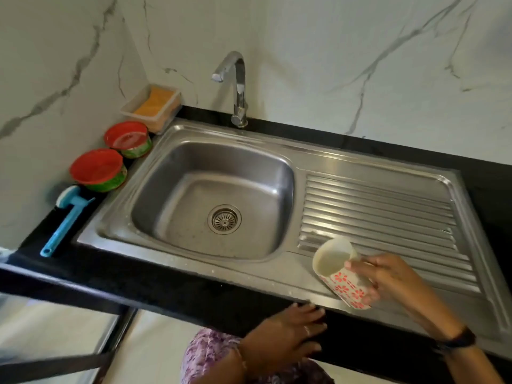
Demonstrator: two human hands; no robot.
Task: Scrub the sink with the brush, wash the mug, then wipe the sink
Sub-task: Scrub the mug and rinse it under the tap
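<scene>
My right hand point(388, 275) grips a cream mug point(339, 273) with red flowers, tilted with its mouth toward the basin, just above the front of the ribbed drainboard point(388, 212). My left hand point(291, 333) rests flat on the black counter's front edge, fingers spread, holding nothing. The steel sink point(166, 167) has an empty basin with a round drain point(224, 219). A blue-handled brush point(66, 217) lies on the counter left of the sink.
The tap point(238, 87) stands behind the basin with no water running. Two red-lidded green tubs point(97, 169) point(127, 137) and a clear box holding an orange sponge point(155, 105) line the left back corner. Marble walls enclose the back and left.
</scene>
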